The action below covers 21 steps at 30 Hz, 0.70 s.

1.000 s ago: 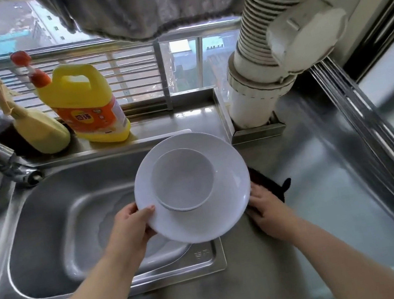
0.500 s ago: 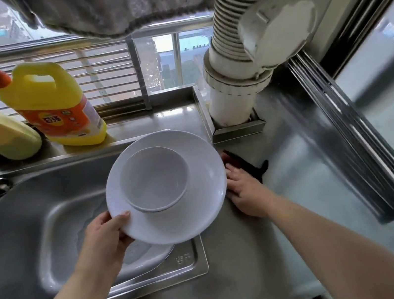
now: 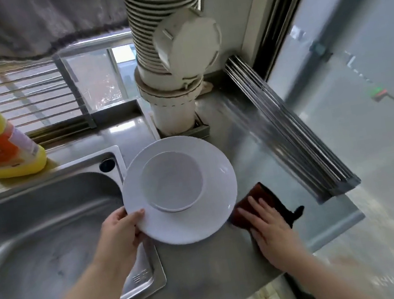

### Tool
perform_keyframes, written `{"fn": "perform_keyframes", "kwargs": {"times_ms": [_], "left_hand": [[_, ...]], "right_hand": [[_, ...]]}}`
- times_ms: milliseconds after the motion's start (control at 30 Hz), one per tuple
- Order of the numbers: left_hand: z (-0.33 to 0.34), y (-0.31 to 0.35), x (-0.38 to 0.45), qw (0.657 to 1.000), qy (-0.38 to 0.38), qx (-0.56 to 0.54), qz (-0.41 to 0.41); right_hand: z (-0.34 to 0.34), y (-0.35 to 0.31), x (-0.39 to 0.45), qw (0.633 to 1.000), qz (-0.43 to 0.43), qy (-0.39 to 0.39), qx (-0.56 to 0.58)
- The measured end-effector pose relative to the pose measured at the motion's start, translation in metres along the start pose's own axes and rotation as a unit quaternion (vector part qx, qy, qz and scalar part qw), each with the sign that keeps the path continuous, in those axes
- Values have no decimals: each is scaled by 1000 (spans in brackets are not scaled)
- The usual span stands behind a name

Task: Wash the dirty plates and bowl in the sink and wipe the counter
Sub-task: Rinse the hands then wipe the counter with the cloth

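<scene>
The big metal sink (image 3: 47, 226) is on your left, and the grey surface (image 3: 210, 264) runs to its right. Your left hand (image 3: 119, 236) grips the near-left rim of the white plate (image 3: 197, 222), held over the sink's right edge. A white bowl (image 3: 172, 180) sits on the plate. Your right hand (image 3: 268, 226) presses flat, fingers straight, on a dark brown cloth (image 3: 263, 193) on the surface.
</scene>
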<state>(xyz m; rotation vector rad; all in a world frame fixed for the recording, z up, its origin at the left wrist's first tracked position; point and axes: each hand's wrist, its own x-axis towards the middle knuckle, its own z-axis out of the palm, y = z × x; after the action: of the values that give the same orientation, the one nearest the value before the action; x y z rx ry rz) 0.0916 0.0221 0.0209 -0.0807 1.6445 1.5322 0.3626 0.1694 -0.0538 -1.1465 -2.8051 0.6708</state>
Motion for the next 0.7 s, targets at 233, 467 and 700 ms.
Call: {"fn": "perform_keyframes", "kwargs": {"times_ms": [233,467,700], "left_hand": [[59,-14,14,999,-28,-2,-25],[117,-24,28,998,-26,-30,-50],[149,-32,36,995,-23,-54,-79]], "right_hand": [[-15,52,-17,977,171,113,56],[16,21,-55,988,16,90,125],[15,25,-63,987,-38,87,129]]}}
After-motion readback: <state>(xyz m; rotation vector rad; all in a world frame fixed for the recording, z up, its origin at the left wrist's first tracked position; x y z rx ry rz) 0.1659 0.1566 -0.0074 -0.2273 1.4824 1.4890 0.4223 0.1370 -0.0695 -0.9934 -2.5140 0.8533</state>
